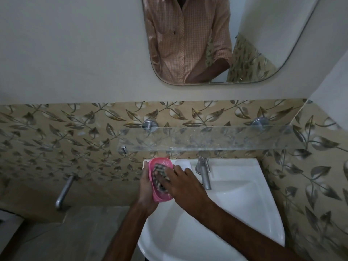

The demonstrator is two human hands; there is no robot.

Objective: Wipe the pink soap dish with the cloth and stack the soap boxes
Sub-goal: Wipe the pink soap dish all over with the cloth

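Note:
My left hand [146, 187] holds the pink soap dish [160, 163] from its left side, over the left rim of the white sink [235, 213]. A checked cloth [159, 175] lies inside the dish. My right hand [180, 182] presses down on the cloth with its fingers spread. A white soap box [183, 163] rests flat on the sink's back ledge, just right of the dish and partly hidden by my right fingers.
A chrome tap [204, 172] stands at the sink's back ledge, close to my right hand. A glass shelf [207, 137] juts out above the sink. A mirror [226, 40] hangs on the wall. A second tap [65, 191] sticks out lower left.

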